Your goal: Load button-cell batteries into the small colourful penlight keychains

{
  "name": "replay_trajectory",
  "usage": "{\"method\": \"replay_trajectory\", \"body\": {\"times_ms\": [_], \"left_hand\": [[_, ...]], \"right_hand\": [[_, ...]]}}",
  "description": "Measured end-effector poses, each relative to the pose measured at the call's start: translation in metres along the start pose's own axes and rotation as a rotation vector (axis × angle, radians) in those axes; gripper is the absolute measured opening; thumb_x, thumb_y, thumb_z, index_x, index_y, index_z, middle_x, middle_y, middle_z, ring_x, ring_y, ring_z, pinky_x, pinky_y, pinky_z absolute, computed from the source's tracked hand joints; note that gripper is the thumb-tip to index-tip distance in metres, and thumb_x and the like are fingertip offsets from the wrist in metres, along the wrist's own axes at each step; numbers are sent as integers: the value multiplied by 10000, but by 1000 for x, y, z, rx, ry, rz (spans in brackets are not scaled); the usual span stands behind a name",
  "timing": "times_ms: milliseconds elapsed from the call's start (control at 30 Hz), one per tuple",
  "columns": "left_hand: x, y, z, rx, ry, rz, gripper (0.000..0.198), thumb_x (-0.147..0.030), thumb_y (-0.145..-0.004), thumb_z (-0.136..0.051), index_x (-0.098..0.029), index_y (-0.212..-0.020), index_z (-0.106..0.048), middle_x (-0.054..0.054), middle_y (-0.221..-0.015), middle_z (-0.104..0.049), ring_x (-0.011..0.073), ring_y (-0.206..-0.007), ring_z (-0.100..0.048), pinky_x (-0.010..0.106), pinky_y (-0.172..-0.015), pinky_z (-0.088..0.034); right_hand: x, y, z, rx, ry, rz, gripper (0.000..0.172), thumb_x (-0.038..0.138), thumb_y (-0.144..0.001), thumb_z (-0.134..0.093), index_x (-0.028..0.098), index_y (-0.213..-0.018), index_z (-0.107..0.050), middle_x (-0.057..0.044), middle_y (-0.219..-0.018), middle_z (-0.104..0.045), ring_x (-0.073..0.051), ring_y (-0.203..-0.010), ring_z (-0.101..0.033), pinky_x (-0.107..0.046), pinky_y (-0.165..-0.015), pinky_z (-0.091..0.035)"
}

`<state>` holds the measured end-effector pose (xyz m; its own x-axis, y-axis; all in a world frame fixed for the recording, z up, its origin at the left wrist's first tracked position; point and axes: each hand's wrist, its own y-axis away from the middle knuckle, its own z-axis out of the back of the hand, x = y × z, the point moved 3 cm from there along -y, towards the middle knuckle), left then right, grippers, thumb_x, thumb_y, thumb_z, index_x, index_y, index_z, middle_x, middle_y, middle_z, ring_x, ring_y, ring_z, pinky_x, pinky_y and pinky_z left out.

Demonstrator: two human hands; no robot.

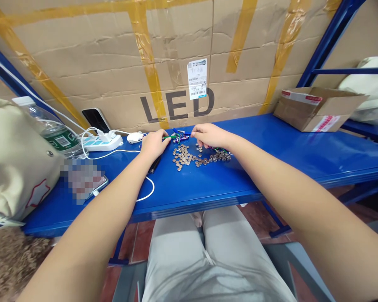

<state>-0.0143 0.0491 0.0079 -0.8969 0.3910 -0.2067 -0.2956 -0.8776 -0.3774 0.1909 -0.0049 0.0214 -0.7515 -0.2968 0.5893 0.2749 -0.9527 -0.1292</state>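
Note:
My left hand [154, 144] rests at the left of a small heap of shiny green, blue and purple slim pieces [181, 136]. Its fingers are curled together, and a green bit shows at their tips. On the heap's other side, my right hand [209, 135] has thumb and forefinger closed at the blue end; what they pinch is too small to make out. Between and in front of both hands lie many small copper-coloured round discs [183, 156]. A cluster of silvery little pieces [220, 156] sits below my right wrist, with more coloured shiny pieces partly hidden there.
A dark pen-like stick [154, 165] lies beside my left wrist. Further left are a white power strip [102, 141], cables, a phone [96, 186], a bottle [58, 132] and a beige bag [15, 159]. An open carton [315, 109] stands right on the blue table [192, 188].

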Motion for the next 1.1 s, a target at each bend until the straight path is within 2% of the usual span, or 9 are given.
{"method": "replay_trajectory", "body": {"times_ms": [167,267,333,433,600,733,833,933,1100], "left_hand": [[3,4,12,-76,-109,-25,213,-385,-819,-601,-197,-892,-669,134,-1027,-655,330,-1016,-553,419,-862,-413],[3,11,18,-10,-116,-40,238,-426,-792,-618,-205,-727,-680,120,-858,-649,327,-909,-573,412,-805,-422],[1,16,18,47,-161,-36,275,-463,-775,-627,-206,-701,-694,124,-816,-651,335,-861,-584,410,-758,-427],[-3,19,15,98,-250,-50,325,-478,-823,-564,-201,-771,-726,138,-876,-684,330,-858,-606,398,-734,-442],[-3,14,9,99,-320,-52,313,-330,-890,-453,-195,-981,-721,133,-1028,-703,309,-950,-630,388,-788,-473],[-1,10,3,151,-331,5,293,-378,-861,-514,-212,-969,-730,113,-1012,-717,310,-958,-644,388,-795,-500],[-3,9,3,157,-340,32,284,-373,-848,-528,-196,-920,-737,133,-992,-718,334,-955,-650,414,-790,-509],[-4,9,9,111,-247,42,252,-311,-849,-515,-177,-915,-718,134,-974,-719,325,-941,-653,420,-803,-509],[0,15,26,-20,185,42,224,-301,-836,-577,-162,-1007,-616,86,-971,-715,229,-892,-664,343,-802,-517]], "right_hand": [[-2,1,2,-23,76,-29,201,267,-929,-434,156,-979,-594,-50,-735,-664,-132,-548,-557,-264,-551,-421],[-4,0,7,-96,235,28,187,255,-889,-493,161,-939,-648,-70,-811,-687,-171,-691,-601,-289,-636,-435],[-7,-2,8,-96,332,68,170,222,-849,-530,165,-902,-680,-78,-864,-693,-191,-769,-608,-306,-692,-439],[-11,-5,5,-36,422,114,179,188,-801,-558,164,-885,-713,-98,-941,-678,-203,-830,-602,-325,-754,-449],[-13,-8,0,-23,452,130,212,185,-789,-570,191,-928,-730,-108,-1075,-626,-215,-950,-587,-350,-848,-459],[-10,-8,-6,-19,468,115,212,223,-813,-573,226,-952,-732,-104,-1152,-603,-257,-1064,-555,-397,-912,-442],[-5,-8,-15,-5,464,172,207,295,-830,-576,258,-965,-728,-87,-1192,-591,-289,-1114,-528,-439,-927,-428],[0,-8,-24,-33,506,191,232,300,-845,-557,257,-1014,-710,-90,-1230,-574,-321,-1150,-497,-474,-916,-417],[5,-8,-33,-43,577,173,257,237,-889,-488,241,-1043,-693,-106,-1222,-574,-328,-1153,-479,-469,-889,-407]]}}
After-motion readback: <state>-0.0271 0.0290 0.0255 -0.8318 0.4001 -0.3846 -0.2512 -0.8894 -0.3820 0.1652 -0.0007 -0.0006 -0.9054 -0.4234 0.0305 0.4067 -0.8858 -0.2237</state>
